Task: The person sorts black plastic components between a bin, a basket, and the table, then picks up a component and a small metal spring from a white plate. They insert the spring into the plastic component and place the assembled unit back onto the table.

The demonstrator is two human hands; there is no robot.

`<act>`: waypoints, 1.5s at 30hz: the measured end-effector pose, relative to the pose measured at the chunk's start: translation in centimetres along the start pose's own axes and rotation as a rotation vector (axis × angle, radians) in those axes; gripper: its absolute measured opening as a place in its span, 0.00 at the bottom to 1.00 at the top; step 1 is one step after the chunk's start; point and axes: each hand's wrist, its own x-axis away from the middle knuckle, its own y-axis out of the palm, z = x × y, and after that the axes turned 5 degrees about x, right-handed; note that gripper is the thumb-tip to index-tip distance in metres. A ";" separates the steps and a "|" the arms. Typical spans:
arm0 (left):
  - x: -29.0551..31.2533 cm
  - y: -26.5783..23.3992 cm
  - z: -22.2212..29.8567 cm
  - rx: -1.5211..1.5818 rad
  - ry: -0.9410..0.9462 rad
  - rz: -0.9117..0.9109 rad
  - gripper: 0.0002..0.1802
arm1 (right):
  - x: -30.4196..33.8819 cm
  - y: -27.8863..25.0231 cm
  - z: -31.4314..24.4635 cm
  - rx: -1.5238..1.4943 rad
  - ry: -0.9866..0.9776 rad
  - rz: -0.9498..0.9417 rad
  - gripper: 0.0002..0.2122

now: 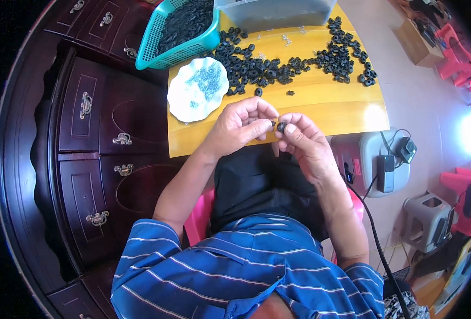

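Black ring (282, 126) pinched in right hand's (306, 142) grip.

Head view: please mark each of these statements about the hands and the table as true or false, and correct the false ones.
1. Both hands meet at the near edge of the yellow table. True: the left hand and the right hand are fingertip to fingertip there.
2. The right hand pinches a small black ring. True.
3. The white plate holds black rings. False: it holds tiny pale blue pieces.
4. The teal basket is empty. False: it is full of black parts.
5. A loose pile of black rings lies across the far part of the table. True.
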 end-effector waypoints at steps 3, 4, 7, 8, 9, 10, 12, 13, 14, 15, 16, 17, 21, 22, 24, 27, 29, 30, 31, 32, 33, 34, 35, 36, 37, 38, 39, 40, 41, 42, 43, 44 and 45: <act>0.5 0.1 -0.1 0.053 0.047 -0.003 0.06 | -0.1 0.0 0.0 0.030 0.000 0.007 0.07; 0.6 0.0 -0.1 0.053 0.049 -0.002 0.06 | -0.1 -0.1 0.0 0.044 0.001 -0.011 0.07; 0.8 -0.1 0.0 0.035 0.061 -0.040 0.06 | -0.2 -0.2 0.3 0.057 -0.028 -0.014 0.07; 0.9 0.0 0.1 0.052 0.044 -0.062 0.06 | -0.2 -0.3 0.3 0.058 -0.028 -0.015 0.07; 0.9 0.0 0.2 0.070 0.028 -0.085 0.07 | -0.1 -0.3 0.3 0.075 -0.040 -0.024 0.07; 0.9 0.0 0.1 0.069 0.029 -0.083 0.07 | -0.1 -0.3 0.3 0.091 -0.053 -0.035 0.07; 0.8 -0.3 -0.2 0.049 0.038 -0.090 0.07 | -0.1 -0.4 0.4 0.111 -0.068 -0.042 0.07; 0.8 -0.3 -0.2 0.049 0.038 -0.090 0.07 | -0.1 -0.4 0.4 0.130 -0.084 -0.045 0.06; 0.8 -0.3 -0.1 0.045 0.032 -0.094 0.07 | -0.1 -0.2 0.3 0.130 -0.083 -0.045 0.06; 0.8 -0.3 -0.1 0.040 0.026 -0.097 0.07 | -0.1 0.1 0.3 0.135 -0.103 -0.018 0.07; 0.8 -0.3 0.0 0.041 0.025 -0.096 0.07 | -0.1 0.3 0.3 0.139 -0.121 0.008 0.07; 0.7 -0.4 0.1 0.026 0.022 -0.114 0.06 | -0.1 0.2 0.3 0.138 -0.120 0.008 0.07; 0.3 -0.4 -0.1 -0.006 0.024 -0.134 0.03 | -0.2 0.2 0.5 0.174 -0.160 0.040 0.06; 0.1 -0.4 -0.2 -0.006 0.023 -0.133 0.03 | -0.1 0.2 0.5 0.181 -0.176 0.055 0.05; -0.1 -0.6 -0.4 -0.012 0.009 -0.143 0.02 | -0.2 0.2 0.6 0.187 -0.178 0.065 0.05; -0.3 -0.6 -0.8 -0.008 0.002 -0.127 0.02 | -0.4 0.5 1.1 0.189 -0.196 0.099 0.04; -0.4 -0.2 -0.8 -0.051 0.026 -0.104 0.02 | -0.4 0.6 1.4 0.187 -0.212 0.121 0.03; -0.4 0.0 -0.8 -0.096 0.049 -0.082 0.03 | -0.4 0.7 1.5 0.232 -0.237 0.144 0.03; -0.5 0.1 -0.8 -0.095 0.051 -0.078 0.03 | -0.4 0.7 1.7 0.278 -0.263 0.166 0.03; -0.5 0.2 -0.9 -0.191 0.068 -0.057 0.03 | -0.5 0.7 1.9 0.281 -0.262 0.162 0.03; -0.6 0.2 -1.0 -0.288 0.085 -0.035 0.03 | -0.5 0.7 2.1 0.279 -0.278 0.175 0.03; -0.6 0.2 -1.0 -0.288 0.087 -0.031 0.03 | -0.6 0.7 2.3 0.277 -0.293 0.188 0.02; -0.6 0.2 -1.0 -0.268 0.060 -0.033 0.02 | -0.6 0.8 2.2 0.278 -0.294 0.183 0.02; -0.6 0.2 -0.9 -0.249 0.034 -0.036 0.02 | -0.5 0.9 2.0 0.271 -0.286 0.172 0.03; -0.6 0.2 -0.6 -0.252 0.038 -0.030 0.02 | -0.5 0.9 1.8 0.263 -0.279 0.160 0.03; -0.6 0.2 0.0 -0.196 0.004 -0.035 0.02 | -0.5 0.9 1.6 0.263 -0.282 0.153 0.03; -0.6 0.3 0.4 -0.140 -0.030 -0.039 0.02 | -0.4 0.9 1.4 0.225 -0.252 0.138 0.04; -0.6 0.3 0.2 -0.150 0.032 -0.049 0.01 | -0.4 0.8 1.2 0.188 -0.224 0.123 0.04; -0.7 0.4 -0.2 -0.161 0.094 -0.059 0.02 | -0.3 0.3 0.9 0.129 -0.181 0.050 0.06; -0.8 0.7 -0.4 -0.135 0.123 -0.034 0.06 | -0.3 0.3 0.8 0.131 -0.186 0.044 0.06; -0.8 1.1 -0.1 -0.136 0.128 -0.036 0.06 | -0.2 0.2 0.7 0.068 -0.145 0.045 0.06; -0.9 1.7 0.5 -0.274 0.179 0.022 0.09 | -0.2 0.1 0.6 0.006 -0.104 0.047 0.06; -1.0 2.0 0.9 -0.411 0.229 0.080 0.12 | -0.3 0.0 0.6 0.008 -0.108 0.048 0.06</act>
